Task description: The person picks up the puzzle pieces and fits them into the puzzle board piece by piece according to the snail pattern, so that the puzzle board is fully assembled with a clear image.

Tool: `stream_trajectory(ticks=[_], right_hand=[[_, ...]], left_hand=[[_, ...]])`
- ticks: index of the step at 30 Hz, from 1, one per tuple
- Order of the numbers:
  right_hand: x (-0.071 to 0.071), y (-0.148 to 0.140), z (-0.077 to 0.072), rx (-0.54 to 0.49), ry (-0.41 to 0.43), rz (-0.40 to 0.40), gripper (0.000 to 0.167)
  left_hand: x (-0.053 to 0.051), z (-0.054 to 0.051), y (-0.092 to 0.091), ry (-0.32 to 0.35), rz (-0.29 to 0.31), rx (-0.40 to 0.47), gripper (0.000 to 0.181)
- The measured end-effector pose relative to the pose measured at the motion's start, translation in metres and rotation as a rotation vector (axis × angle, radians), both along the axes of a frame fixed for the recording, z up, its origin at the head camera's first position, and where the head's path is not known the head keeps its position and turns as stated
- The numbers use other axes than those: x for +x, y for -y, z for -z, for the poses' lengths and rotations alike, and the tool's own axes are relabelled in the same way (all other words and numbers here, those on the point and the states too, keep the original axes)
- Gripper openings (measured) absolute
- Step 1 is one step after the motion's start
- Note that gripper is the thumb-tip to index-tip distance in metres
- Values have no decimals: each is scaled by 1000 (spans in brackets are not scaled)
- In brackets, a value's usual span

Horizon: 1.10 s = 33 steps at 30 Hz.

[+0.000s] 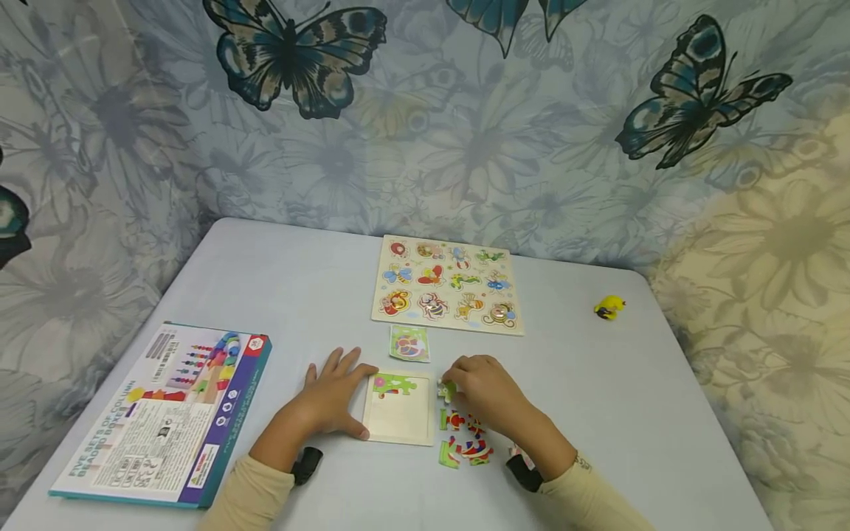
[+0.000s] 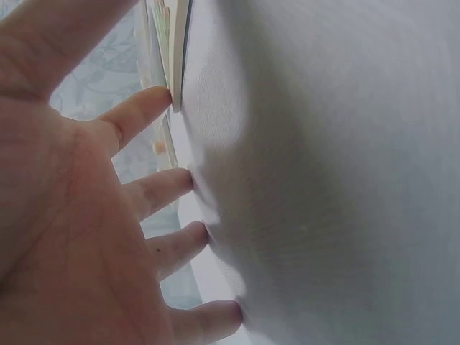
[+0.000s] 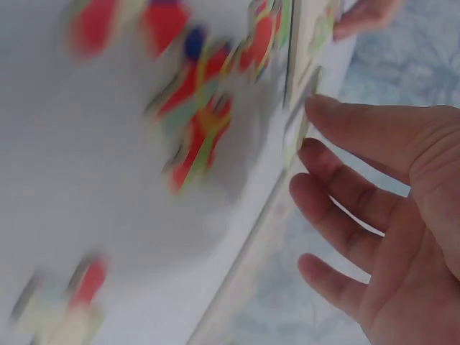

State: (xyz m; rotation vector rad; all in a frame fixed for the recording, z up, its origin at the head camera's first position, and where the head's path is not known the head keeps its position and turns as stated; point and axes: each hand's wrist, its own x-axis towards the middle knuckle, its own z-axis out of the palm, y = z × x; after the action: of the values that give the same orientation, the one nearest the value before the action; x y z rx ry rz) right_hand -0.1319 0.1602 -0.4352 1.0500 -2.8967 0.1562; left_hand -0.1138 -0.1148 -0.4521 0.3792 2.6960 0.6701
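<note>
A square wooden puzzle tray lies on the table, with green puzzle pieces along its upper part. My left hand spreads its fingers beside the tray, index finger and thumb touching its left side. In the left wrist view the index fingertip meets the tray's edge. Right of the tray, my right hand pinches a green puzzle piece between thumb and fingers. The right wrist view shows this piece edge-on and tilted. Several loose red and green puzzle pieces lie below that hand.
A small picture card lies above the tray. Behind it is a large wooden insect board. A flat toy box occupies the left side, and a yellow toy sits at the far right. The patterned wall borders the table's back.
</note>
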Motion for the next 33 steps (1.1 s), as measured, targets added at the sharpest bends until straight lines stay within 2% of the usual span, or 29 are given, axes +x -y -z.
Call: stream_trajectory(ticks=[4,10,26,33], right_hand=[[-2,17,3,25,30,-45,20],[-5,29,9,59,43,-57,22],[-6,35,13,34,17,-54,23],[-5,35,9,39,59,-50,24]], left_hand=[[0,0,-2,1,-2,-3,94],[1,0,-3,7,-1,4,94],[1,-1,-2,-1,11,-22,94],[1,-1,0,4,6,-23,94]])
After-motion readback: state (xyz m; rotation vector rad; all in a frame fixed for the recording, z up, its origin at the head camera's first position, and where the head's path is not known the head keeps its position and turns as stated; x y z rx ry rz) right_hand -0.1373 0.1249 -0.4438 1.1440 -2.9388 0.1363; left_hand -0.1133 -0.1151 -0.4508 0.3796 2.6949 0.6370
